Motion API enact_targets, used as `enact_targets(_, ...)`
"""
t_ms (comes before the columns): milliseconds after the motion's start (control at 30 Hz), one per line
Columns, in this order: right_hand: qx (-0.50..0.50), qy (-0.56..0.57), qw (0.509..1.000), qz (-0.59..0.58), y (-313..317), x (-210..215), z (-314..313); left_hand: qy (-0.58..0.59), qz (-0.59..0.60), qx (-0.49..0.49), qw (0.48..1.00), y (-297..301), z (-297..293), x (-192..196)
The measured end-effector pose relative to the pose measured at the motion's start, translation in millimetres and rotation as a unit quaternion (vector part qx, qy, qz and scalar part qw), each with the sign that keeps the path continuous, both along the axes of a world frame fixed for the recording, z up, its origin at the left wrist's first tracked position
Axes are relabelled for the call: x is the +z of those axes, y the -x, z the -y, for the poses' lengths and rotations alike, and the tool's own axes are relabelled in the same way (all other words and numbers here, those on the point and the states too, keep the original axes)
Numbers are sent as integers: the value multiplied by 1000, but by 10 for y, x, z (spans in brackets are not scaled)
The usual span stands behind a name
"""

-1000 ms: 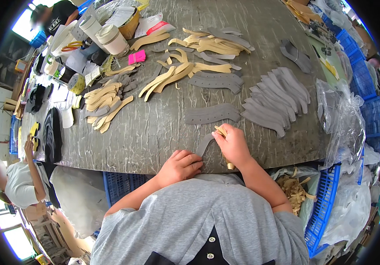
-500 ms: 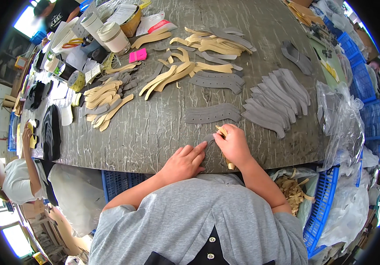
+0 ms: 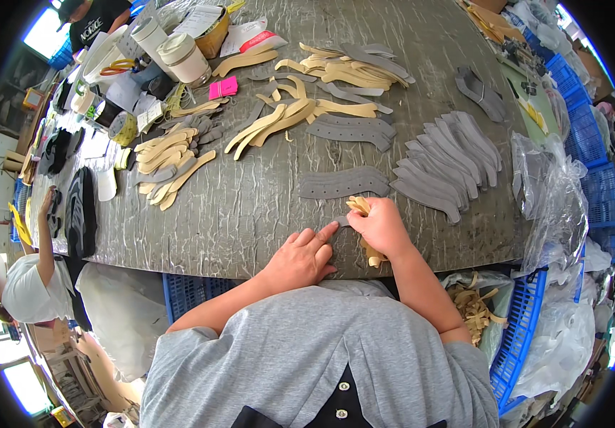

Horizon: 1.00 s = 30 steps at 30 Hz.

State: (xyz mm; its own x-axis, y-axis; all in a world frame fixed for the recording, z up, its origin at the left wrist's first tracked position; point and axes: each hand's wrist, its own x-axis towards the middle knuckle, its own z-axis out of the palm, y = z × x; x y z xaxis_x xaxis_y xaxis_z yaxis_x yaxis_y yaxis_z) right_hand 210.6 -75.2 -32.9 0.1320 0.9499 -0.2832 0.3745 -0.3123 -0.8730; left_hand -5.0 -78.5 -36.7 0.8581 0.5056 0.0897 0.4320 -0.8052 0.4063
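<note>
My left hand lies low over the table's near edge, fingers stretched out, its index fingertip at the left end of a small grey piece. My right hand is closed around crumpled tan strips; their ends stick out above and below the fist. The right fingers also meet the grey piece's other end, but their grip there is hidden. Just beyond lies a curved grey strip with a row of holes, and farther off a similar stack of punched grey strips.
To the right, grey curved pieces lie fanned out beside clear plastic. Tan and grey strips are heaped at the left, more tan strips beyond. Jars stand far left. Co-workers are at the left.
My right hand has turned and shifted slightly right, and more of the tan strips shows at both ends of the fist. The left hand stays nearly in place. The left co-worker's arm has moved.
</note>
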Motion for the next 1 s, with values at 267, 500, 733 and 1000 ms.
enact_targets(267, 32, -19, 996, 77, -21, -37, -42, 7, 3, 2, 1000, 2, -5, 19)
enact_targets(500, 65, -58, 988, 129, -46, -60, -34, -10, 2, 11, 1000, -6, -2, 4)
enact_targets(733, 78, -151, 966, 193, -34, -126, 44, -21, -29, 22, 999, -57, 4, 8)
enact_targets(1000, 14, -114, 959, 261, -209, -35, 147, -6, -53, 14, 998, -148, -64, 83)
